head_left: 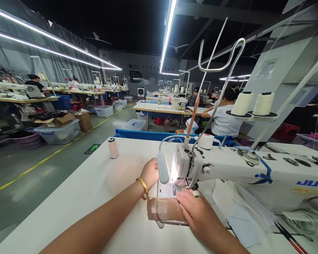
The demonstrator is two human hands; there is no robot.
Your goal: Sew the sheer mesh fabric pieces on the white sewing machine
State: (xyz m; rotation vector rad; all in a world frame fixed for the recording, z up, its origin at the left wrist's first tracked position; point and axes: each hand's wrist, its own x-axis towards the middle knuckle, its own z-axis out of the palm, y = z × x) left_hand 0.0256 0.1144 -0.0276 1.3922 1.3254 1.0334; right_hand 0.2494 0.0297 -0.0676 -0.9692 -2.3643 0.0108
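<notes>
A white sewing machine stands on the white table, its lamp lighting the needle area. My left hand, with a gold bracelet at the wrist, is beside the grey-green lamp head, left of the needle. Its fingers are curled and partly hidden behind the lamp, so what they hold cannot be made out. My right hand lies just in front of the needle area, fingers close together, pressing near the right end of a brown, tape-covered piece at the machine bed's front edge.
A pale pink thread spool stands at the table's back left. White and pale blue pieces lie under the machine arm at right. Red-handled scissors and coiled pale cord are at far right. A person in white sits beyond the machine.
</notes>
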